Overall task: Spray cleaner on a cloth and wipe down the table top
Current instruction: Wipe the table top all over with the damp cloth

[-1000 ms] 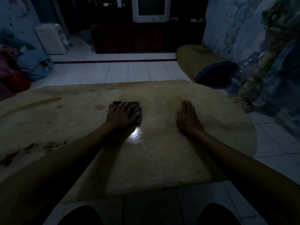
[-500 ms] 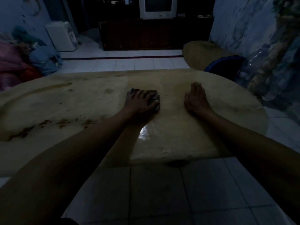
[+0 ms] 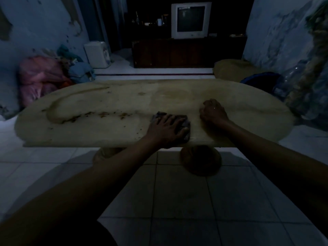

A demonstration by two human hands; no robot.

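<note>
Both arms reach forward, left hand [image 3: 166, 129] flat with fingers [image 3: 174, 121] spread, right hand [image 3: 213, 112] curled.

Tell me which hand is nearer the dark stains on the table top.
Left. The left hand presses the cloth just right of the dark stains; the right hand rests on the table top farther right, beyond the cloth.

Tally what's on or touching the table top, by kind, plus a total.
Cloths: 1, a dark cloth under the left hand near the front edge
Hands: 2, the left hand flat on the cloth; the right hand with curled fingers resting on the table top
Total: 3
</note>
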